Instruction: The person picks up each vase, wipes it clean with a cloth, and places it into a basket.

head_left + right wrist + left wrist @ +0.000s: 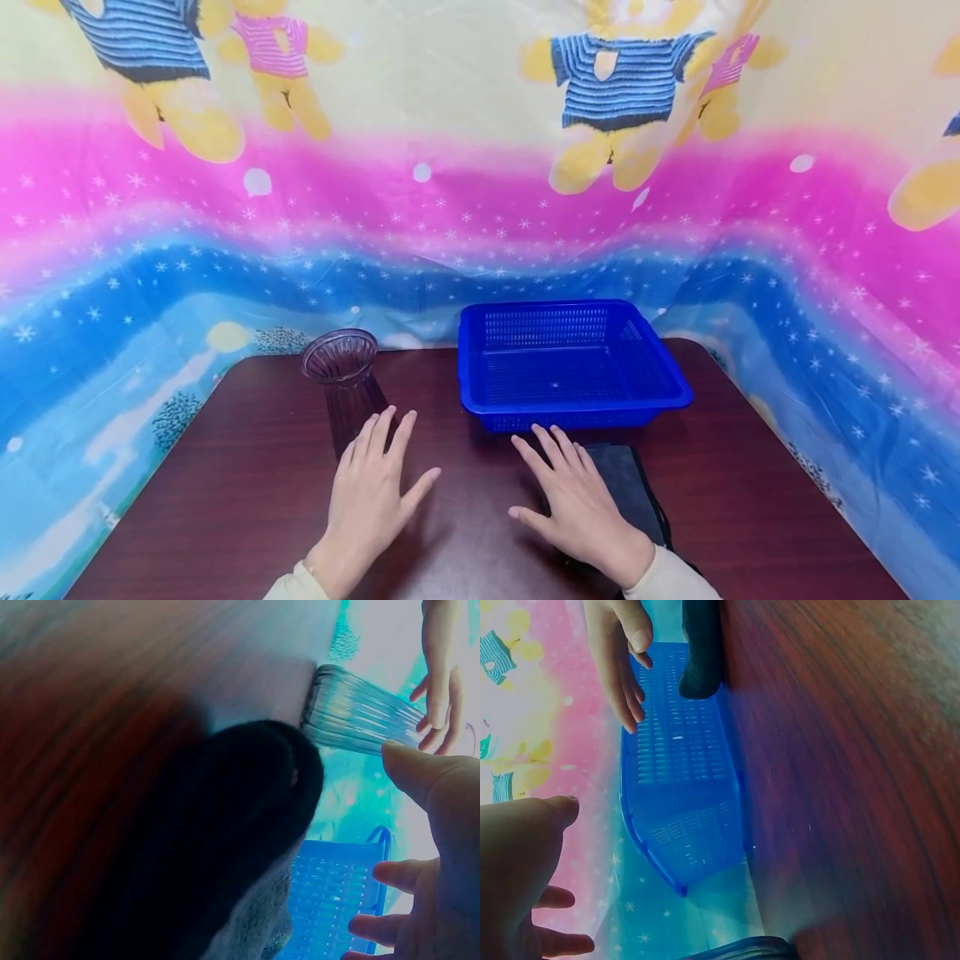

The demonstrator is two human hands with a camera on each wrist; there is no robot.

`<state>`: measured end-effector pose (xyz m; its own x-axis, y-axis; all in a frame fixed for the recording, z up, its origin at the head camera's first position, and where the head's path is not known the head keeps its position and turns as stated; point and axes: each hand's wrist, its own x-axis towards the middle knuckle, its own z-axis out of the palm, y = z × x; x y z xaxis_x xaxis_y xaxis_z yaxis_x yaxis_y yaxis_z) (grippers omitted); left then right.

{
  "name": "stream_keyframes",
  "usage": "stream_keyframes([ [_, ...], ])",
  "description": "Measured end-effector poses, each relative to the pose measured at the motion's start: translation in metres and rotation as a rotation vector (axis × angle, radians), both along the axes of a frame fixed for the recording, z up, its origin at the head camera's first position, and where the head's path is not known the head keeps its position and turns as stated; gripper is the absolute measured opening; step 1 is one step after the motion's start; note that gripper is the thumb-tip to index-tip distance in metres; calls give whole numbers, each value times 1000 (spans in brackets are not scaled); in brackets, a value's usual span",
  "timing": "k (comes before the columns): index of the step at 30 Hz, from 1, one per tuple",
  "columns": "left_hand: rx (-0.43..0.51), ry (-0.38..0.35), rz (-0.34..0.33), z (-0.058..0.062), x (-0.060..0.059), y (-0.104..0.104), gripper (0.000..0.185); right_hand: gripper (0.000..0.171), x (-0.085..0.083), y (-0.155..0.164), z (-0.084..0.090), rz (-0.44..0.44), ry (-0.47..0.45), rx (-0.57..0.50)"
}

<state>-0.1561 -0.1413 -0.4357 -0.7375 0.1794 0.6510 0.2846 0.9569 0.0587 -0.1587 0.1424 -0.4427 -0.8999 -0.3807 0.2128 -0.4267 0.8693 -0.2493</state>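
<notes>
My left hand (372, 483) lies open with fingers spread on the dark wooden table (225, 500), its fingertips just in front of a ribbed, purple-tinted glass vase (341, 373). My right hand (573, 492) is open too, its palm partly over a black soft item (630, 487) that lies just before a blue plastic basket (573, 367). The basket is empty. The left wrist view shows the basket (682, 780), the black item (701, 652) and my right hand (619, 660). From the right wrist I see the black item (210, 847), the vase (360, 712) and my left hand (439, 682).
A bright cloth with bears and pink and blue bands (480, 208) drapes behind and around the table. The table edges run close on the left and right. Bare tabletop lies to the left of the vase and right of the basket.
</notes>
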Motion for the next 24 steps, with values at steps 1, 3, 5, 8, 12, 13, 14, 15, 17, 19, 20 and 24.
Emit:
stream_keyframes([
  [1, 3, 5, 1, 0, 0, -1, 80, 87, 0, 1, 0, -2, 1, 1],
  [3, 5, 12, 6, 0, 0, -2, 80, 86, -1, 2, -1, -6, 1, 4],
  [5, 10, 26, 7, 0, 0, -4, 79, 85, -1, 3, -1, -10, 2, 5],
  [8, 17, 49, 6, 0, 0, -6, 78, 84, -3, 5, -2, -14, 4, 13],
  [12, 27, 66, 10, 1, 0, -9, 77, 83, -4, 9, -3, -19, -2, 26],
  [13, 31, 68, 11, 1, 1, -10, 76, 82, -5, 10, -3, -19, -6, 30],
  [14, 36, 69, 13, 1, 1, -11, 75, 82, -5, 12, -3, -22, -9, 34],
  [15, 41, 71, 15, 2, 2, -13, 75, 82, -5, 13, -4, -21, -12, 35],
  [17, 52, 78, 14, 2, 3, -16, 75, 81, -6, 16, -4, -21, -22, 42],
  [19, 67, 97, 14, 3, 3, -19, 77, 80, -7, 19, -4, -23, -27, 51],
  [20, 74, 110, 13, 4, 3, -20, 78, 80, -7, 20, -5, -23, -28, 54],
  [24, 102, 161, 14, 5, 3, -27, 79, 77, -9, 26, -6, -27, -30, 69],
])
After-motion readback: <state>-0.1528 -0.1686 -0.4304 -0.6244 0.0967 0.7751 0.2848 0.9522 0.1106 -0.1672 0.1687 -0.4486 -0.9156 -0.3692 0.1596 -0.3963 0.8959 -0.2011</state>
